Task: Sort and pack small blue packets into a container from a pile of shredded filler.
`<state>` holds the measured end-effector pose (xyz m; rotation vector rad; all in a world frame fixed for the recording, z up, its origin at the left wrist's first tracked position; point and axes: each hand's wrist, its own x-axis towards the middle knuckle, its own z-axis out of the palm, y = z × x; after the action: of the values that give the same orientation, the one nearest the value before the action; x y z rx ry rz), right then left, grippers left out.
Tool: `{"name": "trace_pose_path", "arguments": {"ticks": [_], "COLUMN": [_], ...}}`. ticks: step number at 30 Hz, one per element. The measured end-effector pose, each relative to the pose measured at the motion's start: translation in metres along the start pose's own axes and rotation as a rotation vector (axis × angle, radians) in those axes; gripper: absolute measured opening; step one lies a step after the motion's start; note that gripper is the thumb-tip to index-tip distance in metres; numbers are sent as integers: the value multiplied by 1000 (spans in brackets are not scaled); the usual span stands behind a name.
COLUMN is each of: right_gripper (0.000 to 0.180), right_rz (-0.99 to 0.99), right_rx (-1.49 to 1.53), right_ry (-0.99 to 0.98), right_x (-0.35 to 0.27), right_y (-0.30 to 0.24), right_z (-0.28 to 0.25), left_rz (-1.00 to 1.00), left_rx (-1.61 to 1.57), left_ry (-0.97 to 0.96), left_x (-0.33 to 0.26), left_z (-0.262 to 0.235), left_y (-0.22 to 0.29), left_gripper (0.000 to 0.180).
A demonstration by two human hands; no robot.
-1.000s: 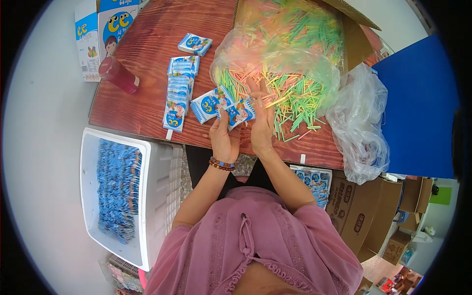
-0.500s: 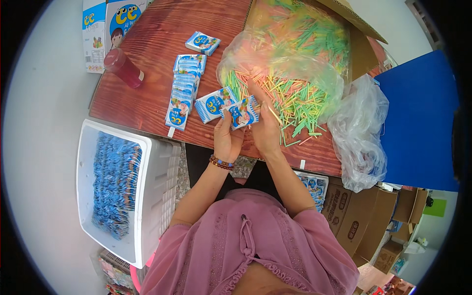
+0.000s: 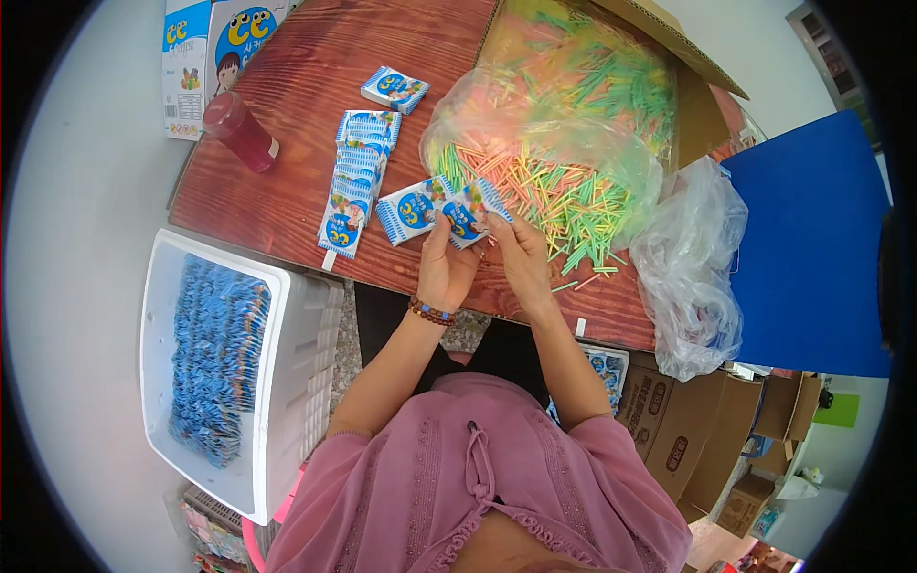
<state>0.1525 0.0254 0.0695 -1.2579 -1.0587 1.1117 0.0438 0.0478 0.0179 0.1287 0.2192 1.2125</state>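
My left hand [image 3: 447, 272] pinches a small blue-and-white packet [image 3: 466, 222] between thumb and fingers, just above the table's near edge. At the packet's right side my right hand [image 3: 525, 267] grips its edge, thumb and fingers closed on it. Partly behind this packet, another blue-and-white packet [image 3: 409, 212] lies on the red-brown wooden table [image 3: 287, 215]. Left of it is an overlapping row of like packets [image 3: 355, 177], and one more packet [image 3: 394, 89] lies beyond. Past my hands, thin pink, green and yellow sticks [image 3: 583, 205] spill from a clear plastic bag [image 3: 458, 105].
The bag sits in an open cardboard box [image 3: 702, 115]. A crumpled clear bag [image 3: 693, 277] lies at the table's right, beside a blue panel [image 3: 812, 248]. A pink-red bottle [image 3: 244, 138] stands left. A white bin [image 3: 277, 382] of packets is lower left; cardboard cartons [image 3: 693, 430] are lower right.
My right hand has drawn back from the sticks, and its outstretched fingers have closed on the packet's right edge. The held packet has tilted; my left hand stays nearly in place.
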Motion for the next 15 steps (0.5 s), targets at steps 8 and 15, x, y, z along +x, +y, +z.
{"name": "trace_pose_path", "arguments": {"ticks": [8,15], "right_gripper": [23,22], "right_rz": [-203,71], "right_rx": [-242,-260], "right_ry": [-52,-329], "right_x": [26,35], "right_y": [3,-10], "right_z": [-14,16], "left_rz": [37,229], "left_rx": [233,690], "left_ry": [-56,189], "left_x": [-7,-26], "left_z": [0,-14], "left_y": [22,58], "left_gripper": [36,19]}}
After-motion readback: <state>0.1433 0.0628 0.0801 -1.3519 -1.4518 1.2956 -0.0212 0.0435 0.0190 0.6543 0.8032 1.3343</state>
